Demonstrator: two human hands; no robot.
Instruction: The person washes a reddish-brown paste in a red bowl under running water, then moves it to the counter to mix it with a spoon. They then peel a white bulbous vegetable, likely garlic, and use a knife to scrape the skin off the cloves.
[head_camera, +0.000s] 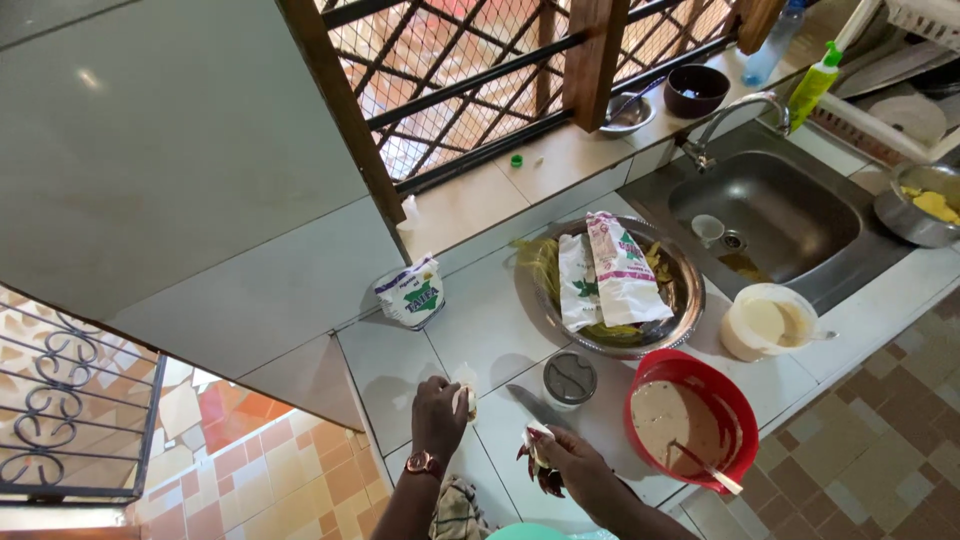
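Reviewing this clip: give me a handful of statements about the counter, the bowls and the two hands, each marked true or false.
1. The red bowl holds a beige batter with a spoon in it. True.
2. The left hand rests on a pale piece of food on the counter. True.
3. The metal tray is empty. False: two printed bags lie in it over yellowish strips.
4. The right hand holds the knife. False: the knife lies on the counter; the hand holds a small reddish and white piece.
5. Water is running into the sink. False: no stream shows.
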